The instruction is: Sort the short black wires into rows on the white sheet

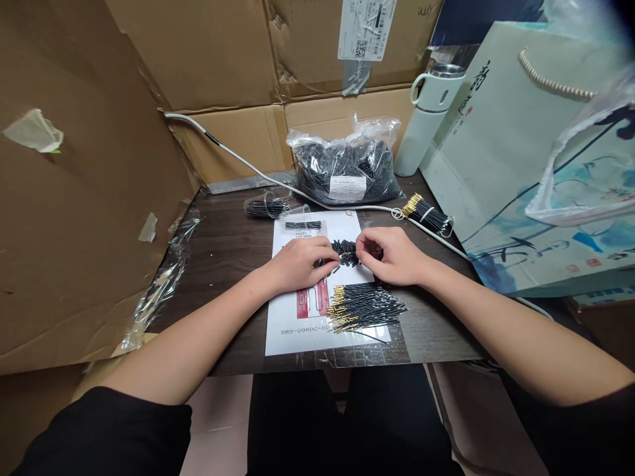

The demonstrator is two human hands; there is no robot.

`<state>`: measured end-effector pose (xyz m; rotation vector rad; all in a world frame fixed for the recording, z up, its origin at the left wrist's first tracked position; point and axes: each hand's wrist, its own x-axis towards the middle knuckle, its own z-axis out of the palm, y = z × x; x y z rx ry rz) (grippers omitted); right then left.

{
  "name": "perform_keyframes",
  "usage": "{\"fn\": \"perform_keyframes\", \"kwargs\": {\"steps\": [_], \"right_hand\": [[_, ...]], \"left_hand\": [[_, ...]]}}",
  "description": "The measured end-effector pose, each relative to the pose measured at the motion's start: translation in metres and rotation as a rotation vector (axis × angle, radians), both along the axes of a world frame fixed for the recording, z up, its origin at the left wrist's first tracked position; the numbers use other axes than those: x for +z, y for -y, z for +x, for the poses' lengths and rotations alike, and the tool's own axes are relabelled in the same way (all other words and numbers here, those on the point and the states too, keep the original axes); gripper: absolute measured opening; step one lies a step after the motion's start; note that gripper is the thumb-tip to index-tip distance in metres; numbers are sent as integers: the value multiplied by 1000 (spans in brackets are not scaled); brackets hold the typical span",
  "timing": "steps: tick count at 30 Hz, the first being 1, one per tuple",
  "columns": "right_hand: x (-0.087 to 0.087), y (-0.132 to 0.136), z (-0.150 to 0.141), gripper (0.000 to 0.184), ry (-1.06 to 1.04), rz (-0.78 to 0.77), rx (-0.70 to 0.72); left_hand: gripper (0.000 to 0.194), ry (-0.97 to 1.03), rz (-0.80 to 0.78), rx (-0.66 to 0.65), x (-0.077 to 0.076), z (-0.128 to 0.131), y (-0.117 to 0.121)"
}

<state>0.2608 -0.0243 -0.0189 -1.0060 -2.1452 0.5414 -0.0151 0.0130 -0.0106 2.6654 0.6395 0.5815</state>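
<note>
My left hand (307, 263) is closed in a pinch at the left side of a pile of short black tubes (348, 260). What its fingertips hold is too small to make out. Across the pile, my right hand (389, 254) pinches what looks like a thin black wire with a gold-coloured end (346, 252), which points toward the left fingertips. Just below both hands, many loose black wires with gold-coloured terminals (367, 306) are spread, terminals to the left. A printed white sheet (282, 340) lies beneath the wires and the tubes.
At the back stands a clear bag full of black tubes (347, 165). A tied wire bundle (427, 213) lies at right, another dark bundle (268, 208) at left. A white cable (258, 173) crosses behind. Cardboard walls (89, 185), a bottle (429, 122) and a paper bag (496, 165) border the table.
</note>
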Motion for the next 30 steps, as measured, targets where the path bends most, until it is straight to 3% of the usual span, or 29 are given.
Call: {"fn": "perform_keyframes", "kwargs": {"steps": [7,17,30], "right_hand": [[1,0,-1,3,-2,-3,1],[4,0,-1,4,-35,35,-14],[6,2,0,4,-45,68,-15]], "left_hand": [[24,-114,113,-3,1,3,1],[8,163,-265,120,3,4,-1],[9,191,-272,135,1,5,-2]]}}
